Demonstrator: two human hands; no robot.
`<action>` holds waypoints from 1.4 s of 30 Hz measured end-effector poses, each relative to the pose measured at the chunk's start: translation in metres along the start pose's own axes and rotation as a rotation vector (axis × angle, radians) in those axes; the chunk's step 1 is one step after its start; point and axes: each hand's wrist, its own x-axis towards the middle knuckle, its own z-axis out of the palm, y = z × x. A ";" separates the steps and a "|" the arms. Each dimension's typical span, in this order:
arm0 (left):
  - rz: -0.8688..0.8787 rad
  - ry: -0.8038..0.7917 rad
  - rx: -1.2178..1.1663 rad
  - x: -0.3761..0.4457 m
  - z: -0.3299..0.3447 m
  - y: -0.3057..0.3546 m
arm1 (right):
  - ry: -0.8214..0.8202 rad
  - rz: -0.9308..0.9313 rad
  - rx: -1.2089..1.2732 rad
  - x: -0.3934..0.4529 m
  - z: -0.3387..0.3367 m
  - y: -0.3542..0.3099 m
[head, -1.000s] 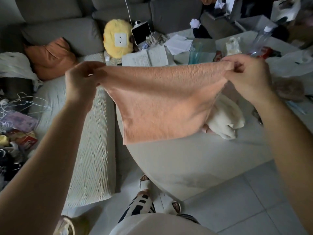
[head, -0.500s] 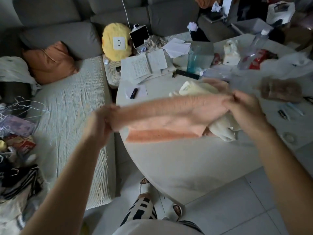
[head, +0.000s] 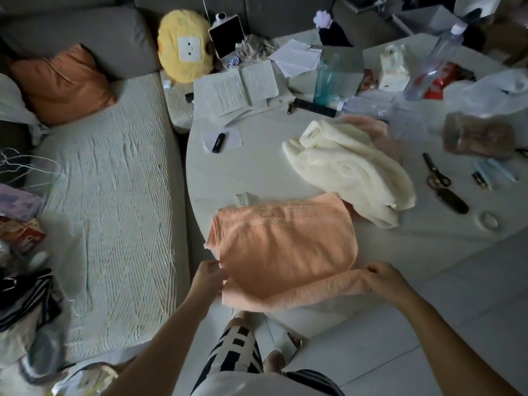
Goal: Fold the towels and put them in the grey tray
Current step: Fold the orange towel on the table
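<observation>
The orange towel (head: 285, 250) lies low in the middle of the picture on the white bench (head: 251, 172), and the left hand (head: 207, 278) and right hand (head: 384, 281) pinch its near corners, so both should lift together and meet the far edge neatly.

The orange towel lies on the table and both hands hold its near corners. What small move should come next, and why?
Probably carry the near edge forward onto the far edge. The orange towel lies spread on the table, its near edge hanging off; the left hand and right hand each pinch a near corner, ready to fold.
</observation>
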 end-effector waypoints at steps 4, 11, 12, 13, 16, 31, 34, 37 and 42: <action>0.084 0.083 0.017 0.024 -0.002 0.032 | 0.038 0.023 0.035 0.019 0.002 -0.018; 0.182 0.144 0.099 0.054 -0.001 0.074 | 0.139 0.007 0.164 0.029 0.019 -0.059; 0.185 0.152 0.114 0.058 -0.001 0.077 | 0.156 0.012 0.174 0.031 0.021 -0.062; 0.177 0.150 0.122 0.061 0.000 0.080 | 0.174 0.010 0.171 0.033 0.023 -0.066; 0.104 0.112 0.114 0.073 -0.002 0.086 | 0.166 0.028 0.187 0.041 0.029 -0.072; 0.085 0.062 0.519 0.108 -0.019 0.127 | 0.214 0.207 0.264 0.066 0.067 -0.128; 0.230 0.035 0.311 0.113 -0.016 0.156 | 0.148 0.109 0.394 0.070 0.062 -0.141; 0.323 0.120 0.056 0.132 -0.028 0.193 | 0.139 0.079 0.574 0.073 0.057 -0.148; 0.391 0.180 0.278 0.163 -0.039 0.204 | 0.241 0.098 0.324 0.064 0.057 -0.135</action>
